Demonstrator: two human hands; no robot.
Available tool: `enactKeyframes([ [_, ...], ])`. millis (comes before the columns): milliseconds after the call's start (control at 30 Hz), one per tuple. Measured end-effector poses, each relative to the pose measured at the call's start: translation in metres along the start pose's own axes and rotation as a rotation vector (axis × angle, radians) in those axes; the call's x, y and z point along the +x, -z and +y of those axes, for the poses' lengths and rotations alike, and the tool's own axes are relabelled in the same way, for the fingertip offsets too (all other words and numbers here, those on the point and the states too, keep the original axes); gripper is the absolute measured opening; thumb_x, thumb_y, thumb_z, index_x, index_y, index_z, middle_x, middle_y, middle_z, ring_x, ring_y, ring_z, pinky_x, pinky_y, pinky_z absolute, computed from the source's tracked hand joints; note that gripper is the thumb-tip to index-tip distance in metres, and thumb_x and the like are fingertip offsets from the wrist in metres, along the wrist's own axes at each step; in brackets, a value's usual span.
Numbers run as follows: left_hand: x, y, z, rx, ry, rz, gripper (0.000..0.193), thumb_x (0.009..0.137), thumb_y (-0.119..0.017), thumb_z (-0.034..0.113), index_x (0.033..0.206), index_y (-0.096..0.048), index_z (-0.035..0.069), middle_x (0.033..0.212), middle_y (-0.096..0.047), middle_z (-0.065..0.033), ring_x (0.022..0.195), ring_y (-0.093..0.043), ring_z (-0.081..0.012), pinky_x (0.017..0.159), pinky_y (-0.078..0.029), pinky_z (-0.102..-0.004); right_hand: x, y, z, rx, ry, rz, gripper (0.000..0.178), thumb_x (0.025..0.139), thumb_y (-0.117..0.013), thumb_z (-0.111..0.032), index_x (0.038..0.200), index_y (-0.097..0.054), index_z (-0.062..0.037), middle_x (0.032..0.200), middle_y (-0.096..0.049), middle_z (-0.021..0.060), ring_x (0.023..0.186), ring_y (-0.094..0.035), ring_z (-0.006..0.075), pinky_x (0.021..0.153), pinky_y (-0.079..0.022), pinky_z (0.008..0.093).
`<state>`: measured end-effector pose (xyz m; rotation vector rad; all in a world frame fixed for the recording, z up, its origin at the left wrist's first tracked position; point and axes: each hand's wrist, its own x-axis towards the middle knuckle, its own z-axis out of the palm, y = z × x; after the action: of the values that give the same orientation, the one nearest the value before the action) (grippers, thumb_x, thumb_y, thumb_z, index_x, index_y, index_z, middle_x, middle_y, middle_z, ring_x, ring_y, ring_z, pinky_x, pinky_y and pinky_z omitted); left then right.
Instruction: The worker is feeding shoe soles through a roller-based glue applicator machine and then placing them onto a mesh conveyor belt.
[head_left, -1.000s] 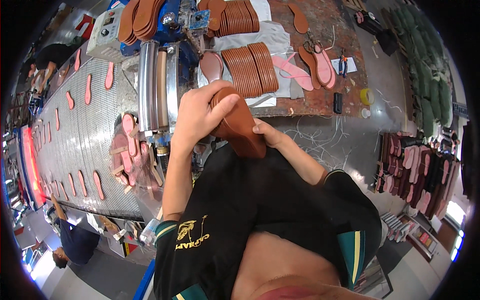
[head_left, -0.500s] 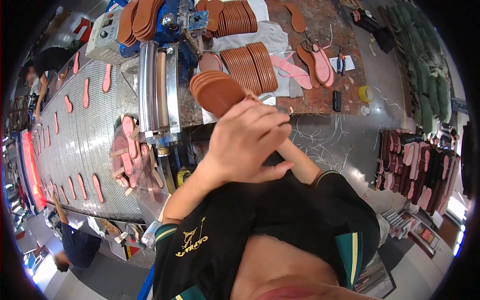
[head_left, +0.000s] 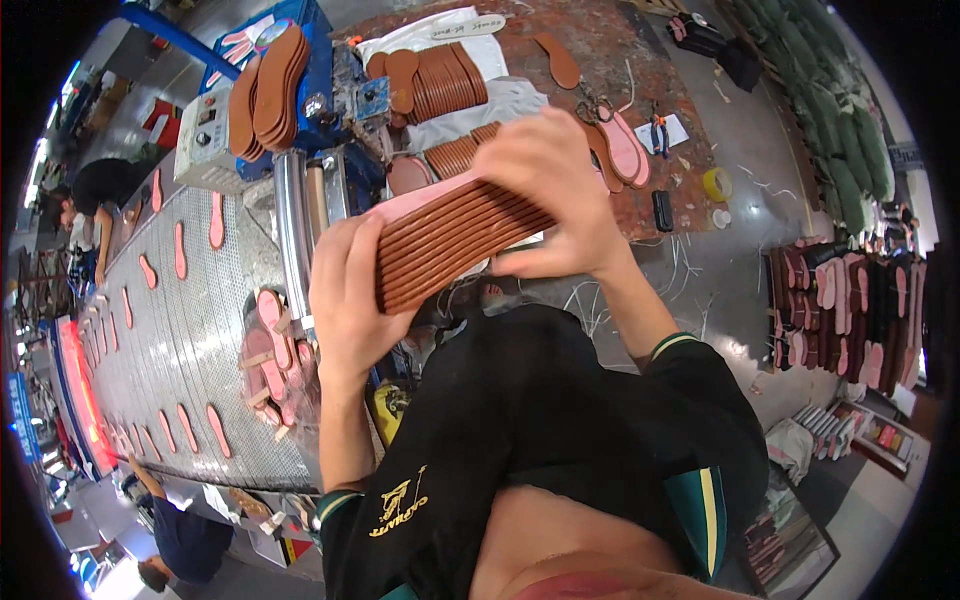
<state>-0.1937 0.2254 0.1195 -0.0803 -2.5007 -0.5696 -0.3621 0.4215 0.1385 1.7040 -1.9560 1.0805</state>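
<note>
A thick stack of brown shoe soles (head_left: 455, 245) is held edge-up in front of my chest, tilted up to the right, with a pink face along its far side. My left hand (head_left: 350, 290) is closed round the stack's left end, fingers over the top. At the right end, my right hand (head_left: 560, 195) wraps the stack, fingers on the far side and thumb on the near side; its fingers are somewhat blurred. Behind the stack, a row of brown soles (head_left: 455, 155) on the worktable (head_left: 600, 230) is partly hidden by it. Another row of soles (head_left: 445, 85) lies farther back.
A roller machine (head_left: 292, 215) with brown soles (head_left: 280, 95) on top stands left, beside a mesh conveyor (head_left: 200, 330) carrying pink soles. On the table lie pink sandal soles (head_left: 628, 150), pliers (head_left: 659, 135) and yellow tape (head_left: 717, 184). A rack of soles (head_left: 845, 310) stands right. Two people are at left.
My hands have moved apart to the two ends of the stack. The stack has turned from brown faces showing to edges up. The view has shifted slightly.
</note>
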Motion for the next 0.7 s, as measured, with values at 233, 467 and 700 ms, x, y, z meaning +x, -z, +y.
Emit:
enactKeyframes([
  [233,0.0,-0.004,0.001,-0.049,-0.11,0.365,0.077,0.061,-0.084,0.014,0.125,-0.046,-0.005,0.115,-0.055,-0.0198,0.103,-0.055,-0.0329,0.09,-0.045,-0.0396,0.015,-0.005,0.009,0.548,-0.35,0.258,0.059,0.088,-0.056,-0.037,0.13,-0.045,0.0031,0.133,-0.046,0.0149,0.125,-0.041,0.0252,0.104,-0.03,0.0368],
  [467,0.017,0.0,0.002,-0.01,0.098,0.62,0.079,0.058,-0.083,0.008,0.127,-0.047,-0.005,0.117,-0.054,-0.0191,0.107,-0.055,-0.0316,0.091,-0.044,-0.0379,0.004,-0.028,-0.011,0.63,-0.353,0.196,0.062,0.09,-0.052,-0.022,0.14,-0.027,0.0046,0.142,-0.034,0.015,0.13,-0.035,0.0224,0.106,-0.027,0.0325],
  [700,0.019,0.009,-0.003,0.029,0.228,0.637,0.076,0.062,-0.083,0.006,0.128,-0.046,-0.004,0.116,-0.053,-0.0172,0.106,-0.054,-0.0301,0.092,-0.042,-0.0363,-0.022,-0.029,-0.032,0.785,-0.433,0.256,0.074,0.084,-0.06,-0.023,0.143,-0.023,0.0023,0.148,-0.025,0.0193,0.139,-0.019,0.0302,0.111,-0.016,0.0368],
])
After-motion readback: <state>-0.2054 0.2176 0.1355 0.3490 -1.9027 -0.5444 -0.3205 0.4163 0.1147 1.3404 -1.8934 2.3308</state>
